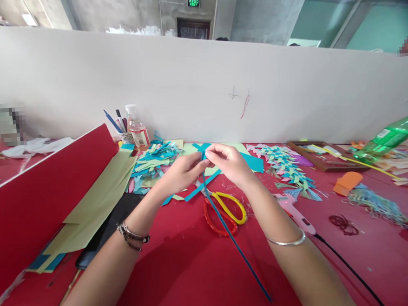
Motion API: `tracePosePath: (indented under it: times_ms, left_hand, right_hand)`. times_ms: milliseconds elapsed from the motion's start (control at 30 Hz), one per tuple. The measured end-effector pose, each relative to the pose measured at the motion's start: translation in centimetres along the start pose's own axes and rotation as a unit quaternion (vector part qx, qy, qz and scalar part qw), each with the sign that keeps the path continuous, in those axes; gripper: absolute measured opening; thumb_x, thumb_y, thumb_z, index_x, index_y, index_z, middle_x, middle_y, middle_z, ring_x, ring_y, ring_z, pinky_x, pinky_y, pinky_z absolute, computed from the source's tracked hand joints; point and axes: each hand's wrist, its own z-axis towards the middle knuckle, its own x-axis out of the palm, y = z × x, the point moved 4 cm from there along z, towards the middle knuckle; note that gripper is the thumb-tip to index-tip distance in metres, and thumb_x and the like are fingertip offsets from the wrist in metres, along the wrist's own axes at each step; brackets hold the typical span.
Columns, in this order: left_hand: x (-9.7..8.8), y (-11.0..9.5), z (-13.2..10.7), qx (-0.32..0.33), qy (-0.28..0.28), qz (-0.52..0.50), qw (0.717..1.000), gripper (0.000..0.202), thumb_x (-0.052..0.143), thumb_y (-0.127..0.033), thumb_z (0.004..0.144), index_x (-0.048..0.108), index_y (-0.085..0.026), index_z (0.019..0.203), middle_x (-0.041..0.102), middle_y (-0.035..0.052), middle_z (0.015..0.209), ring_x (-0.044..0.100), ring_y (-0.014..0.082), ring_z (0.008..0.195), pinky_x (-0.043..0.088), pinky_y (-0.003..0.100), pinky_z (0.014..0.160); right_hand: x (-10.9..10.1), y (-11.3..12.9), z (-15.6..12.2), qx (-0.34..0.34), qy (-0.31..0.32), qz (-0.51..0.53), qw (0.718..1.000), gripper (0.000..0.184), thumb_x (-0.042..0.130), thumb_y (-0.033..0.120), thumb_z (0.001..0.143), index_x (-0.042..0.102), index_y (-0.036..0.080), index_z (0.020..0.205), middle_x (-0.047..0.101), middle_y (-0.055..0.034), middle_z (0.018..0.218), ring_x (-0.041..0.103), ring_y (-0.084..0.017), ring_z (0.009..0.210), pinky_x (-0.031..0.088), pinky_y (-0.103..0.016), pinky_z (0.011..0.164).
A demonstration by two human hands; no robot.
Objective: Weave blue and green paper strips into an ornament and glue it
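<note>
Both my hands meet over the middle of the red table. My left hand point(186, 170) pinches a narrow blue paper strip point(226, 228), and my right hand point(227, 160) closes its fingertips on the same strip near its upper end. From the fingers the strip hangs down toward the table's front. Part of the piece between my fingertips is hidden. Below my hands lie scissors point(241, 211) with one yellow and one red handle. Blue and pale green paper pieces point(253, 162) are spread behind and under my hands.
On the left, cut paper scraps point(152, 163) are heaped near a pen cup point(126, 137) and a bottle point(139, 132). Folded-paper chains point(285, 166), a pink glue gun point(297, 214) with a black cord, and a green bottle point(387, 135) lie right. A white partition point(185, 89) stands behind.
</note>
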Motion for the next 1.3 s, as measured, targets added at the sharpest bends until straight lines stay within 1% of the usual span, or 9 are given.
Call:
tracePosePath:
  times_ms: [67,200,367,500,733,1067,1133,1233,1300]
  left_hand:
    - [-0.2,0.0,0.0,-0.004,0.002,-0.033,0.999,0.033,0.028,-0.036,0.086,0.044,-0.016,0.064,0.046,-0.0040,0.051,0.042,0.0071,0.048,0.034,0.019,0.050]
    - [-0.5,-0.1,0.0,-0.017,-0.035,-0.031,0.999,0.039,0.028,-0.039,0.085,0.043,-0.016,0.057,0.045,-0.0038,0.049,0.041,0.0071,0.046,0.032,0.019,0.049]
    - [-0.6,-0.4,0.0,-0.002,-0.063,0.012,0.998,0.032,0.034,-0.038,0.083,0.046,-0.016,0.063,0.039,-0.0058,0.048,0.035,0.0069,0.045,0.028,0.019,0.046]
    - [-0.8,0.1,0.2,0.003,-0.097,-0.016,0.995,0.029,0.033,-0.032,0.083,0.039,-0.017,0.059,0.034,-0.0057,0.052,0.034,0.0074,0.049,0.027,0.019,0.049]
    - [-0.5,0.8,0.1,-0.042,-0.197,-0.052,0.978,0.037,0.037,-0.040,0.080,0.032,-0.017,0.052,0.024,-0.0052,0.050,0.025,0.0072,0.048,0.021,0.021,0.046]
    - [-0.7,1.3,-0.1,-0.076,-0.260,-0.071,0.960,0.040,0.042,-0.039,0.078,0.027,-0.018,0.049,0.020,-0.0055,0.048,0.020,0.0065,0.046,0.018,0.022,0.043]
    - [-0.5,1.4,0.0,-0.083,-0.238,-0.109,0.962,0.039,0.042,-0.041,0.078,0.032,-0.017,0.049,0.024,-0.0057,0.047,0.023,0.0061,0.044,0.020,0.021,0.042]
    - [0.3,1.2,0.3,-0.075,-0.152,-0.168,0.971,0.039,0.041,-0.043,0.080,0.043,-0.016,0.052,0.036,-0.0049,0.047,0.031,0.0055,0.043,0.025,0.019,0.042]
    - [0.7,1.1,0.4,-0.066,-0.121,-0.185,0.973,0.041,0.039,-0.043,0.081,0.046,-0.015,0.053,0.042,-0.0040,0.048,0.035,0.0053,0.044,0.028,0.018,0.042]
  right_hand:
    - [0.2,0.2,0.0,-0.005,0.015,0.013,1.000,0.019,0.046,0.034,0.077,0.049,0.018,0.068,0.046,0.0036,0.060,0.044,-0.009,0.058,0.037,-0.022,0.059]
    - [0.5,0.3,-0.1,-0.008,0.024,0.002,1.000,0.021,0.046,0.036,0.078,0.049,0.018,0.068,0.041,0.0042,0.058,0.040,-0.008,0.054,0.034,-0.022,0.054]
    - [0.4,0.3,-0.2,-0.013,0.003,-0.005,1.000,0.024,0.044,0.038,0.080,0.048,0.019,0.067,0.039,0.0039,0.057,0.036,-0.008,0.053,0.030,-0.022,0.050]
    - [0.4,0.4,-0.2,-0.018,0.004,-0.006,1.000,0.025,0.043,0.039,0.081,0.046,0.019,0.066,0.038,0.0039,0.057,0.037,-0.009,0.053,0.032,-0.022,0.052]
    - [1.2,0.6,-0.3,-0.006,0.002,0.005,1.000,0.027,0.044,0.043,0.080,0.046,0.019,0.067,0.037,0.0048,0.055,0.036,-0.008,0.051,0.031,-0.022,0.051]
    - [1.9,-0.6,-0.3,0.031,-0.018,0.064,0.997,0.023,0.048,0.039,0.077,0.044,0.020,0.064,0.039,0.0061,0.053,0.037,-0.007,0.047,0.031,-0.021,0.048]
    - [1.9,-0.8,-0.2,0.034,-0.038,0.075,0.996,0.021,0.049,0.036,0.076,0.045,0.020,0.063,0.040,0.0061,0.051,0.038,-0.007,0.046,0.032,-0.021,0.047]
    - [1.6,-0.9,-0.1,0.030,-0.078,0.092,0.992,0.020,0.049,0.034,0.076,0.046,0.019,0.062,0.040,0.0058,0.050,0.038,-0.007,0.045,0.033,-0.021,0.046]
    - [1.4,-0.9,-0.1,0.034,-0.098,0.098,0.990,0.020,0.048,0.034,0.075,0.046,0.019,0.062,0.040,0.0059,0.049,0.039,-0.007,0.045,0.033,-0.020,0.046]
